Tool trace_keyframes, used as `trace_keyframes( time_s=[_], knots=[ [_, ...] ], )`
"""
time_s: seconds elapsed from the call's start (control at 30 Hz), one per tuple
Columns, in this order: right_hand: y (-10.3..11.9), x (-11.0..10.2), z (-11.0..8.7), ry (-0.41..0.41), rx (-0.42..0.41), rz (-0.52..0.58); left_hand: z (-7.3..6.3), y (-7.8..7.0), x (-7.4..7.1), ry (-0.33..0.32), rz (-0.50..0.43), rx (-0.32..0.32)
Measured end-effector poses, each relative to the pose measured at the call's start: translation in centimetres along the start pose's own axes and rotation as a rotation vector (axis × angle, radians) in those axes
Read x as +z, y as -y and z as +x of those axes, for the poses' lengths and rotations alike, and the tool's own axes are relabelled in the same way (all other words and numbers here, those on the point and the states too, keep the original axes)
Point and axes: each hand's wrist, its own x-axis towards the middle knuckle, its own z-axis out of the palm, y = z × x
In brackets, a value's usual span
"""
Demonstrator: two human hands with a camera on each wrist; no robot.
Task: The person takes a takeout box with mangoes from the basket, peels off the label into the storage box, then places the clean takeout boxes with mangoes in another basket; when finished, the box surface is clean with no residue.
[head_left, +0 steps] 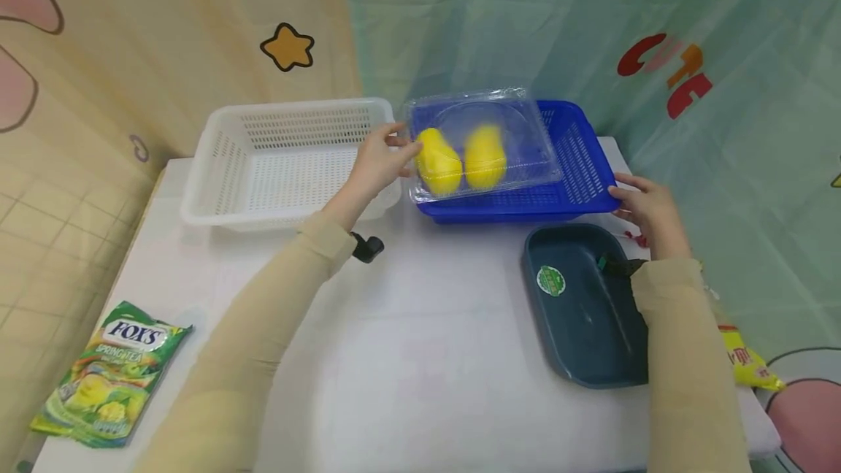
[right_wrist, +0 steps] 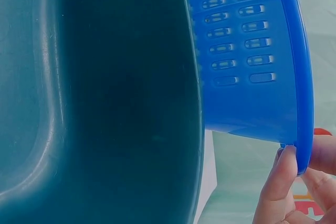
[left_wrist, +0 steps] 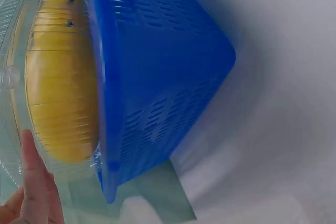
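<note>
A clear plastic container (head_left: 525, 159) holding two yellow mango-shaped fruits (head_left: 440, 163) lies across the blue perforated basket (head_left: 578, 159), overlapping its left part. My left hand (head_left: 381, 159) is at the container's left side, fingertips touching it. In the left wrist view its fingers (left_wrist: 34, 182) look fairly straight against the clear wall, with one fruit (left_wrist: 63, 82) behind the plastic. At the basket's right front corner, my right hand (head_left: 650, 210) pinches the rim. Thumb and fingers (right_wrist: 281, 177) stand on both sides of that rim in the right wrist view.
Left of the blue basket stands a white perforated basket (head_left: 296, 174). A dark teal basin (head_left: 585, 312) with a green sticker sits in front, partly under my right forearm. A green FOX'S candy bag (head_left: 112, 378) lies front left, and a yellow packet (head_left: 745, 360) is at the right edge.
</note>
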Motion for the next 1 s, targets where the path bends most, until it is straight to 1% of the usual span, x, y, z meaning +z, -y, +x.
trace_keyframes(
  time_s=[0.07,0.13,0.17,0.23,0.37,0.5,0.63,0.73,0.83,0.9,1.0],
  knots=[
    [-0.1,0.0,0.0,0.0,0.004,-0.003,1.2,0.2,1.4,0.006,-0.005,-0.007],
    [-0.1,0.1,0.1,-0.001,0.007,-0.002,2.0,0.6,2.6,0.01,0.017,-0.008],
    [0.0,0.2,0.2,0.0,0.007,0.0,2.2,0.8,3.1,0.013,0.038,-0.006],
    [0.1,0.3,0.3,0.003,0.003,0.008,2.5,1.3,4.0,-0.002,0.111,-0.002],
    [0.3,0.6,0.5,0.006,0.007,0.016,2.5,1.8,5.0,-0.036,0.263,0.026],
    [0.4,0.7,0.6,0.008,0.018,0.027,2.2,1.8,5.4,-0.052,0.347,0.047],
    [0.5,0.7,0.6,0.007,0.019,0.045,1.8,1.5,5.8,0.016,0.391,0.038],
    [0.5,0.7,0.7,0.001,0.017,0.034,1.4,1.2,5.8,0.067,0.38,0.043],
    [0.5,0.7,0.8,0.002,0.017,0.013,0.6,1.2,5.2,0.078,0.325,0.068],
    [0.4,0.7,0.8,0.005,0.018,0.017,-0.1,1.3,4.2,0.085,0.291,0.082],
    [0.3,0.4,0.9,0.002,0.016,0.013,-1.4,2.0,2.2,0.084,0.233,0.092]
  ],
)
